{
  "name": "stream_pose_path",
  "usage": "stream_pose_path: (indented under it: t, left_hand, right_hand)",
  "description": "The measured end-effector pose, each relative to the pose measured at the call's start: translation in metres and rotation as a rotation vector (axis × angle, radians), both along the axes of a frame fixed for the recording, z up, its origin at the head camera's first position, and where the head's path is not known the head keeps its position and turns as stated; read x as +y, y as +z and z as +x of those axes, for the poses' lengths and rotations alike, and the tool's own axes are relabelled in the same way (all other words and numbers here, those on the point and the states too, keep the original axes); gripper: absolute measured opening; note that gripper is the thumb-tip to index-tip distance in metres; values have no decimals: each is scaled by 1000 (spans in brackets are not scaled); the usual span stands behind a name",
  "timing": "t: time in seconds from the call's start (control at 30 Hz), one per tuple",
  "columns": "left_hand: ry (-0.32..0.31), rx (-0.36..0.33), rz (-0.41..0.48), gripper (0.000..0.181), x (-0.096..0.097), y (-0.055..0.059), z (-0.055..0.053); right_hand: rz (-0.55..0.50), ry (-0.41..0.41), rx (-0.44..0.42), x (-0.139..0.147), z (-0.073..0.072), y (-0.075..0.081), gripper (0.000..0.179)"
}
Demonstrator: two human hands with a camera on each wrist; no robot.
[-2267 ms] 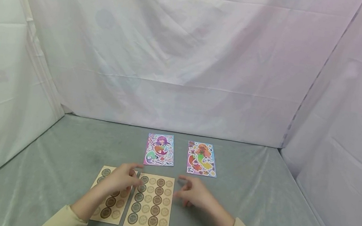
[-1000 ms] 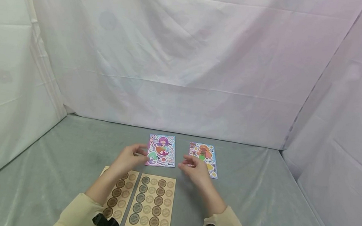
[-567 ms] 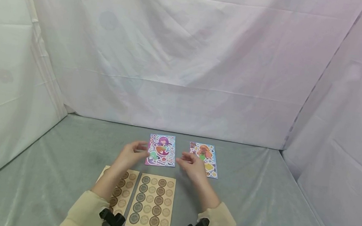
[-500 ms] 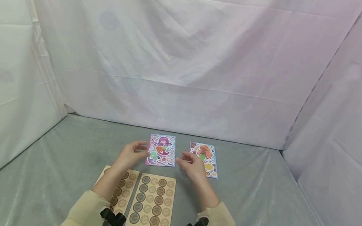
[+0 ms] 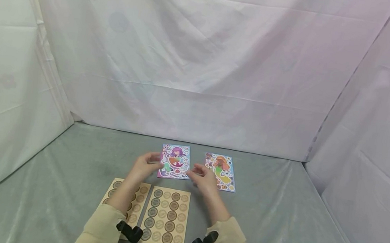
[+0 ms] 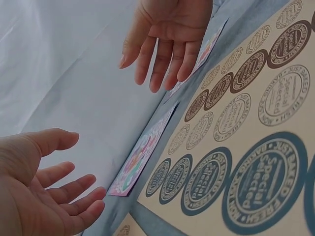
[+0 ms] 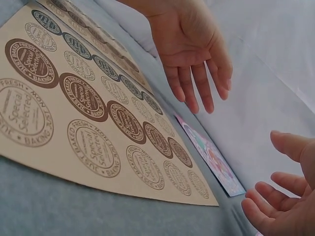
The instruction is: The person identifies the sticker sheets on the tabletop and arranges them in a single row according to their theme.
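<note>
My left hand [image 5: 143, 167] hovers at the left edge of a sticker sheet with a purple-haired mermaid [image 5: 177, 163], fingers loosely spread. Opposite it, my right hand [image 5: 205, 179] hangs between that sheet and a second one with an orange-haired mermaid [image 5: 223, 172], covering part of its left edge. Both wrist views show the left palm [image 6: 44, 191] and right palm [image 7: 290, 196] facing each other, holding nothing. Nearer me lie two tan sheets of round "Special Selected" stickers: the right sheet [image 5: 165, 220] shows almost whole, while my left forearm hides much of the left sheet [image 5: 138, 199].
A grey cloth covers the table [image 5: 277, 223]. White curtains enclose it at the back [image 5: 201, 66], left and right. Black camera mounts [image 5: 129, 232] sit on both wrists, the left one overlapping the tan sheets' near edges in the head view.
Both hands have moved forward from beside the tan sheets to the mermaid sheet. Over the last half second they have drawn slightly closer together. The sheets appear to lie where they were.
</note>
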State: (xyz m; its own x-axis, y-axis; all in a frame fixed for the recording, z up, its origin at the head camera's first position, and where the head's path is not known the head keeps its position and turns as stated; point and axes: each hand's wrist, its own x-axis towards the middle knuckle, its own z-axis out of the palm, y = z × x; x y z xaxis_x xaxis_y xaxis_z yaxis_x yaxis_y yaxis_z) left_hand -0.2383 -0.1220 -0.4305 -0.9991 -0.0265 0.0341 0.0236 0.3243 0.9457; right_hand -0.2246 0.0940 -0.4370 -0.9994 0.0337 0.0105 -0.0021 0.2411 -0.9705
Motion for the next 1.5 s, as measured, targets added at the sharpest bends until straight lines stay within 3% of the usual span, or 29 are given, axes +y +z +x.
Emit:
stream_pose_path:
  t: [0.37,0.67,0.9,1.5]
  left_hand:
    - [60,-54,47,51,4,-15,-4]
    - [66,-32,70,54,3,-23,-5]
    - [65,-1,11,54,0,-30,-6]
    - [73,18,-69,51,6,-36,-9]
  right_hand:
    - [-10,11,0,-1,-6,-12,54]
    - [-2,-7,28,-5,-8,-22,55]
    - [61,-36,77,-8,-8,-28,52]
    - [109,8,121,-3,-5,-29,52]
